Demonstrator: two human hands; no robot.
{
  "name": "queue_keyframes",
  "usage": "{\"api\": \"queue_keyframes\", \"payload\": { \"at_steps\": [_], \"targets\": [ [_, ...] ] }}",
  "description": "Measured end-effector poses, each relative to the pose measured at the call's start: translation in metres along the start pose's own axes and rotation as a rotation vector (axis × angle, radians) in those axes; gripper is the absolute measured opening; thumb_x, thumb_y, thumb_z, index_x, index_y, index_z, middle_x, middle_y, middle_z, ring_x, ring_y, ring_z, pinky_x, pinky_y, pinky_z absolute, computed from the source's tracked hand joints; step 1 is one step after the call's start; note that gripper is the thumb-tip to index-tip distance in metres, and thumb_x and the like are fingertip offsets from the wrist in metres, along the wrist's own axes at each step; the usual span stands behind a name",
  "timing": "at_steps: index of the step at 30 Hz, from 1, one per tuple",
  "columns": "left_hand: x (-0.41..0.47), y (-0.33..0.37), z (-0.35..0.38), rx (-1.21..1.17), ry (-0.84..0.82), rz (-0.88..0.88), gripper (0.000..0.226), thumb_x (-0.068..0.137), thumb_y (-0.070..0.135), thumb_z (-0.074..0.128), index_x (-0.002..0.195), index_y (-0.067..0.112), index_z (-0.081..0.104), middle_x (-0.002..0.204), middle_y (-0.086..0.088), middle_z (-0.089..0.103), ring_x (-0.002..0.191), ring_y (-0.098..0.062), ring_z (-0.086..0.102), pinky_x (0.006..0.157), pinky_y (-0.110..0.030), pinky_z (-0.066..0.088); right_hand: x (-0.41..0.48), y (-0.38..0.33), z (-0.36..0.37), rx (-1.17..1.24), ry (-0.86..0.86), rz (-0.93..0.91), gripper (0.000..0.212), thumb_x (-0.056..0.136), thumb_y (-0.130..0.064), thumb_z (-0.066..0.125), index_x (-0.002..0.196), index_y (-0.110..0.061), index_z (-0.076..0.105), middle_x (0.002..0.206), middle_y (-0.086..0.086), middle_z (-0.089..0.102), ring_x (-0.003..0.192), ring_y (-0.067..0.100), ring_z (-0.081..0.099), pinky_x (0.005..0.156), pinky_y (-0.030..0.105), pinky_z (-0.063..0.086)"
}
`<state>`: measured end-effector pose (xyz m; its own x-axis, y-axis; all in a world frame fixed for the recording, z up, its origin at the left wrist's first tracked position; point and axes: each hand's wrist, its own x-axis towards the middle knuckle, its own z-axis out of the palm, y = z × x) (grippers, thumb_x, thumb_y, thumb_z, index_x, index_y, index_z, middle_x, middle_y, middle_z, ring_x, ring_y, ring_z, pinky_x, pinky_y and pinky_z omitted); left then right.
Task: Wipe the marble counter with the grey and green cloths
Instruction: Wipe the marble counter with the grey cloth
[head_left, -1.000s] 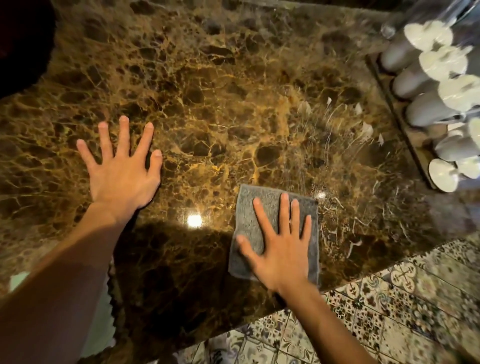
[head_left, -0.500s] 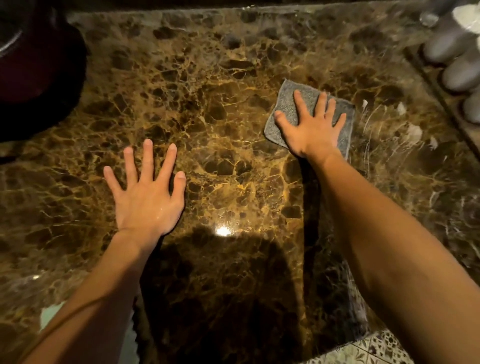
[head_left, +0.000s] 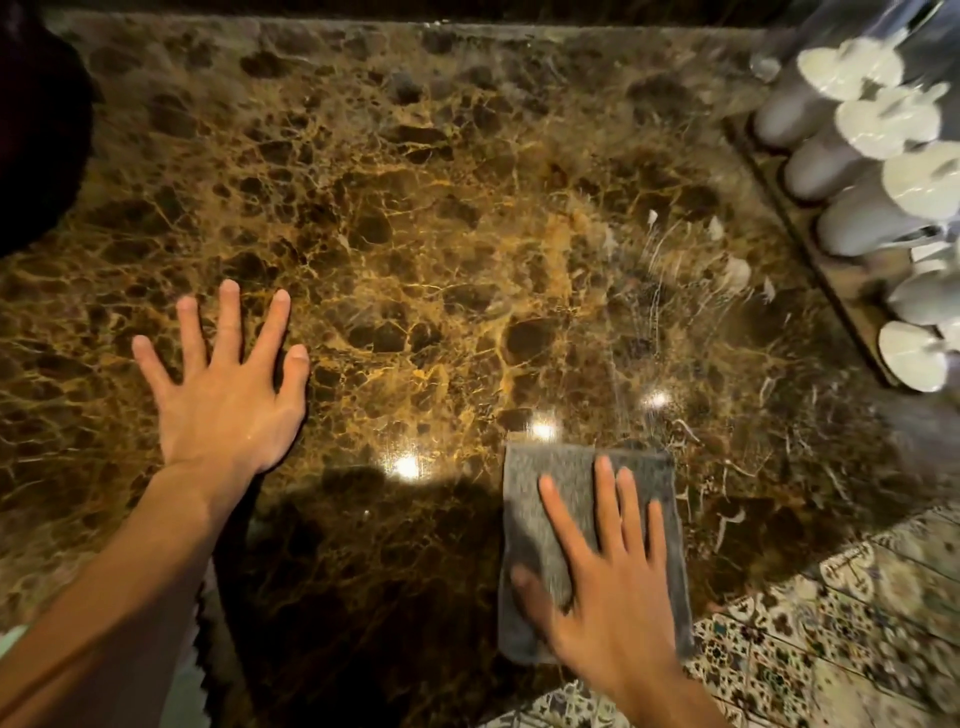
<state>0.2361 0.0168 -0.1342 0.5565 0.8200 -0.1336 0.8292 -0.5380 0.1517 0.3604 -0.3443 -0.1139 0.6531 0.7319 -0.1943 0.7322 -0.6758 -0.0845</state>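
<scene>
A folded grey cloth (head_left: 545, 499) lies flat on the brown marble counter (head_left: 441, 234), close to its near edge. My right hand (head_left: 608, 582) presses down on the cloth with fingers spread, covering its lower half. My left hand (head_left: 228, 395) rests flat on the bare marble to the left, fingers apart, holding nothing. Thin wet streaks show on the marble right of centre. No green cloth is in view.
A wooden tray (head_left: 831, 270) with several upturned white cups (head_left: 862, 208) stands along the counter's right side. A dark rounded object (head_left: 36, 130) sits at the far left. Patterned floor tiles (head_left: 831, 649) show beyond the near edge at lower right.
My right hand has pulled the grey cloth from the far right part of the counter back to the near edge. My left hand stays planted on the marble.
</scene>
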Motion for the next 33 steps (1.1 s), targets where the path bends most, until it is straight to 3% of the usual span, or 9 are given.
{"api": "queue_keyframes", "payload": {
  "at_steps": [5, 12, 20, 27, 33],
  "targets": [
    [0.001, -0.001, 0.000, 0.001, -0.005, 0.001, 0.062, 0.099, 0.068, 0.000, 0.159, 0.051, -0.003, 0.173, 0.004, -0.005, 0.158, -0.030, -0.009, 0.120, -0.067, -0.008, 0.007, 0.003, -0.001, 0.003, -0.019, 0.015, 0.083, 0.094, -0.087, 0.023, 0.165, -0.044, 0.013, 0.175, 0.012, 0.002, 0.160, 0.037, 0.001, 0.122, 0.060, 0.007],
    [0.001, -0.001, -0.001, -0.002, -0.014, -0.002, 0.062, 0.099, 0.068, 0.000, 0.159, 0.052, -0.004, 0.173, 0.004, -0.008, 0.158, -0.029, -0.012, 0.121, -0.066, -0.009, 0.175, 0.025, -0.029, 0.071, -0.017, 0.141, 0.085, 0.082, -0.098, 0.004, 0.157, -0.059, -0.014, 0.173, 0.006, -0.019, 0.159, 0.028, -0.017, 0.125, 0.059, -0.012],
    [0.002, -0.002, 0.000, -0.002, -0.017, -0.004, 0.062, 0.098, 0.069, -0.001, 0.158, 0.054, -0.007, 0.172, 0.006, -0.012, 0.157, -0.029, -0.014, 0.121, -0.065, -0.011, 0.313, 0.040, -0.068, 0.114, -0.067, 0.179, 0.098, 0.074, -0.103, 0.006, 0.159, -0.057, -0.004, 0.174, 0.006, -0.015, 0.159, 0.034, -0.015, 0.123, 0.064, -0.013],
    [0.002, -0.003, 0.002, -0.002, -0.005, 0.000, 0.061, 0.100, 0.068, 0.001, 0.158, 0.054, -0.006, 0.172, 0.006, -0.009, 0.158, -0.030, -0.011, 0.121, -0.066, -0.009, 0.289, 0.040, -0.060, 0.100, -0.012, 0.155, 0.094, 0.081, -0.098, 0.007, 0.162, -0.051, -0.001, 0.174, 0.009, -0.011, 0.159, 0.032, -0.014, 0.126, 0.059, -0.011],
    [0.002, -0.001, -0.001, -0.011, -0.008, 0.003, 0.061, 0.100, 0.068, 0.003, 0.158, 0.053, -0.005, 0.173, 0.005, -0.008, 0.158, -0.031, -0.010, 0.121, -0.067, -0.009, 0.167, 0.039, -0.037, 0.079, -0.008, 0.083, 0.086, 0.086, -0.094, 0.005, 0.160, -0.054, -0.009, 0.174, 0.008, -0.014, 0.159, 0.028, -0.015, 0.127, 0.056, -0.008]
  ]
}}
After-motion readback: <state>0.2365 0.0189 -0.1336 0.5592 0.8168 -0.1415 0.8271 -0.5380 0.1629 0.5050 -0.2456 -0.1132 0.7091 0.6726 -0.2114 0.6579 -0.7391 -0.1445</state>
